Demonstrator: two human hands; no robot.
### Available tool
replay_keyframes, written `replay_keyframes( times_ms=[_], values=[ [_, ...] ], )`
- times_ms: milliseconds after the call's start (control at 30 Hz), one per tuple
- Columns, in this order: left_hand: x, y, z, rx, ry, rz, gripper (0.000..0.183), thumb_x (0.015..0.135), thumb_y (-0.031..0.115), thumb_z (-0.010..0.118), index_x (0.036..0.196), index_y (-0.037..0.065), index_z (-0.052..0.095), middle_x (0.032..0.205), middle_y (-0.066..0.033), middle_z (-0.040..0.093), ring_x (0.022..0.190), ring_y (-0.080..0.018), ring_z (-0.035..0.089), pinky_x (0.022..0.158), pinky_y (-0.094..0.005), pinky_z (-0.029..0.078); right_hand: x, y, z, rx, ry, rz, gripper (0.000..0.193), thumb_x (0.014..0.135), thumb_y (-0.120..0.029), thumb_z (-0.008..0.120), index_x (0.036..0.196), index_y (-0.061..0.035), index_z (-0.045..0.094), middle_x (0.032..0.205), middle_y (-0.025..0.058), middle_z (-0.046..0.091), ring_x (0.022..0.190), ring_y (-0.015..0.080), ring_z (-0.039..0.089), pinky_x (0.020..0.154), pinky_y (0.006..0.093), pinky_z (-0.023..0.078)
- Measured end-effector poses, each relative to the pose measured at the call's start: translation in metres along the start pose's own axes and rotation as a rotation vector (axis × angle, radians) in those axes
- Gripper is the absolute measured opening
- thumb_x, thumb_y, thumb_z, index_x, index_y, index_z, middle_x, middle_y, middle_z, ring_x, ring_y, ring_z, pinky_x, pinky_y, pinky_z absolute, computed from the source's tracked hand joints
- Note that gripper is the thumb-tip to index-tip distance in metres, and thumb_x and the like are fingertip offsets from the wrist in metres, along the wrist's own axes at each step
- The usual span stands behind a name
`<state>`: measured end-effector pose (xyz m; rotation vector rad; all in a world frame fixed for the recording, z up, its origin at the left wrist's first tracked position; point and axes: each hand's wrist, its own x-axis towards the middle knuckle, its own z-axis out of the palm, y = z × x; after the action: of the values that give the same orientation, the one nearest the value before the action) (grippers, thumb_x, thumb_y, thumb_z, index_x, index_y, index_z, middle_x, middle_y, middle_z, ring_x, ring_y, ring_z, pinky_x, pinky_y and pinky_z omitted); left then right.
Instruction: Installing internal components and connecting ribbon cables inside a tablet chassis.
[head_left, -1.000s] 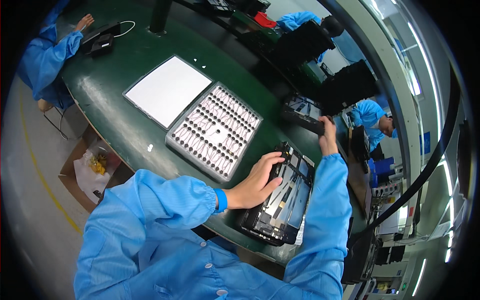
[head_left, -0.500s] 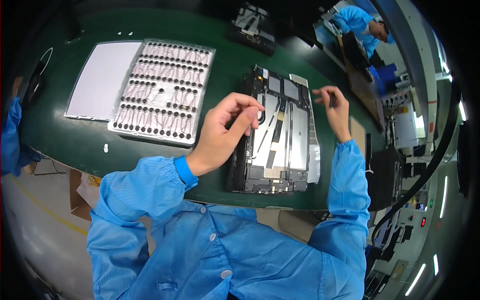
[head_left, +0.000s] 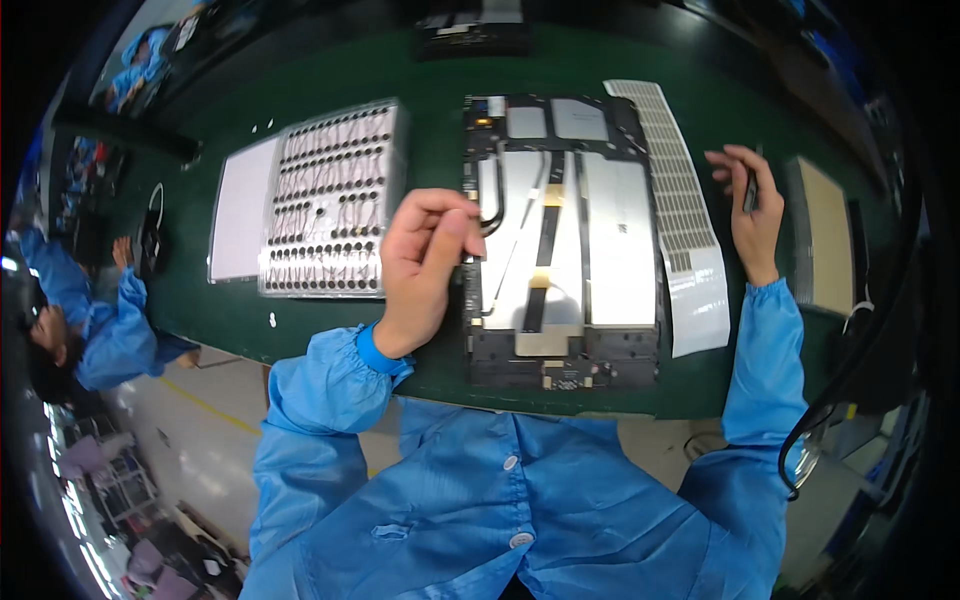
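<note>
An opened tablet-like device (head_left: 620, 250) with silver battery panels, black flex strips and yellowish tape lies in front of me. My left hand (head_left: 425, 265) is closed in a pinch over its left edge, beside a curved black cable (head_left: 497, 210). Anything between those fingertips is too small to make out. To the right of the device, my right hand (head_left: 758, 215) is raised with bent fingers, holding a short dark stick-like piece (head_left: 751, 190) against the palm. Between that hand and the device lies a sheet of small grey-beige stickers (head_left: 697, 290), partly peeled down to its pale backing.
Left of the device sits a clear tray (head_left: 328, 200) of round black parts with thin wires, its white lid panel (head_left: 243, 215) alongside. Another device (head_left: 472, 38) stands at the far edge. A beige board (head_left: 825, 235) lies at right. A co-worker (head_left: 95, 320) sits at left.
My view has swung to the right and straightened over the device. The left hand keeps its pinch at the device's left edge; the right hand still holds the dark piece, now further from the device.
</note>
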<state>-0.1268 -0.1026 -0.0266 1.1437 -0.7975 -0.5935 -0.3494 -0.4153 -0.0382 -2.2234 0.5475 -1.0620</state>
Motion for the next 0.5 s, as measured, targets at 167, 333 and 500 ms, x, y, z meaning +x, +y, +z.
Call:
replay_keyframes(
  times_ms=[167,333,500],
  values=[
    [-0.002,0.018,-0.013,0.455,0.119,0.174,0.015,0.104,0.014,0.05,0.11,0.001,0.056,0.087,-0.0057,0.061,0.077,-0.0086,0.055,0.07,-0.0212,0.043,-0.005,0.013,0.002,0.32,0.073,0.219,0.016,0.1,-0.017,0.062,0.111,-0.006,0.068,0.078,-0.0022,0.06,0.069,0.005,0.055,0.06,0.0198,0.042],
    [0.028,0.098,0.04,0.677,-0.463,0.296,0.02,0.098,0.013,0.054,0.105,-0.003,0.063,0.095,-0.0147,0.064,0.084,-0.0201,0.059,0.077,-0.0289,0.046,-0.009,0.006,-0.003,0.416,0.149,0.152,0.021,0.101,-0.022,0.06,0.095,-0.0038,0.069,0.075,-0.0062,0.058,0.066,0.0014,0.041,0.058,0.0203,0.032],
    [0.077,0.065,0.135,1.162,-1.122,0.427,0.031,0.098,0.025,0.056,0.122,0.01,0.067,0.13,-0.0249,0.061,0.117,-0.0375,0.058,0.102,-0.0447,0.042,-0.02,0.0,-0.012,0.447,0.098,0.175,0.022,0.103,-0.024,0.056,0.101,-0.006,0.068,0.074,-0.0044,0.056,0.062,0.0028,0.039,0.056,0.0217,0.032]
  ],
)
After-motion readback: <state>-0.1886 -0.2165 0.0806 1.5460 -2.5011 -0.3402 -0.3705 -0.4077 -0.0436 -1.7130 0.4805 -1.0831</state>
